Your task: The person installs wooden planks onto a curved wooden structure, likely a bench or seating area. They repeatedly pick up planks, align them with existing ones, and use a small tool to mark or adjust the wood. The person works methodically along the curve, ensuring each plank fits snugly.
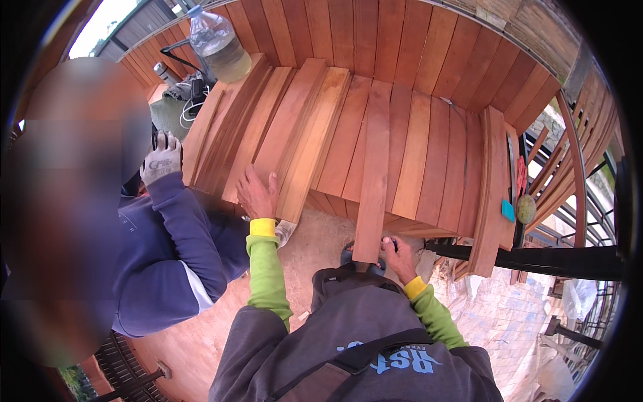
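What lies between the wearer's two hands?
In the head view, from the left hand to the right hand: the near end of a pale board, a stretch of floor, then the overhanging end of a reddish plank.

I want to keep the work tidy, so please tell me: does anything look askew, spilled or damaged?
Nothing plainly spilled or damaged shows. The middle board may look odd: it juts past the front edge of the slats, its near end beside the right hand. Other boards overhang too.
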The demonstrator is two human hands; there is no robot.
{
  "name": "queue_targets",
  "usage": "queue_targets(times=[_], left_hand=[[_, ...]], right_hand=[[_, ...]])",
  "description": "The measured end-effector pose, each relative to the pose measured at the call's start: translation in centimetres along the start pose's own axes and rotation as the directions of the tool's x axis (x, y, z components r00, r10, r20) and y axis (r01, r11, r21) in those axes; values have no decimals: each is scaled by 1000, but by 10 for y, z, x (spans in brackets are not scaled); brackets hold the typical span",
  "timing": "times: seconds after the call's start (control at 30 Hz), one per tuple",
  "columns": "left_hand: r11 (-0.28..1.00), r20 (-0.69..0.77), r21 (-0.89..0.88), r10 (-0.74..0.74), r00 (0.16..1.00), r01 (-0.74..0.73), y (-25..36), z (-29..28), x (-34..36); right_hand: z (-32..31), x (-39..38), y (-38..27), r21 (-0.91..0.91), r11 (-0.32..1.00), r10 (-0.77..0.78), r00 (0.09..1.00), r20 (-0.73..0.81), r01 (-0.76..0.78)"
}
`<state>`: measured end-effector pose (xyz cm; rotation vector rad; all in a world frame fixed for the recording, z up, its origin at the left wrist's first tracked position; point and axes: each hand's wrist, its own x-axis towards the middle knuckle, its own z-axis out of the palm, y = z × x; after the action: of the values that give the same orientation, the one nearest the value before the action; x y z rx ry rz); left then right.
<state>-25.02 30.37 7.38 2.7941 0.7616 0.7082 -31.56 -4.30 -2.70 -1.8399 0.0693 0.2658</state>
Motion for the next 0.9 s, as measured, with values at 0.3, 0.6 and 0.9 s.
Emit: queue_targets(times=[0.3, 0.6, 0.9], left_hand=[[999, 164, 34, -32, 986, 26, -11, 15, 23], [998, 208, -55, -15, 978, 27, -13, 14, 34], [997, 110, 2, 82, 991, -82, -13, 17, 38]], right_hand=[[24, 5, -25, -27, 995, 99, 995, -31, -100], [40, 14, -29, 213, 958, 218, 971, -98, -194], [39, 13, -25, 218, 958, 236, 943, -235, -186]])
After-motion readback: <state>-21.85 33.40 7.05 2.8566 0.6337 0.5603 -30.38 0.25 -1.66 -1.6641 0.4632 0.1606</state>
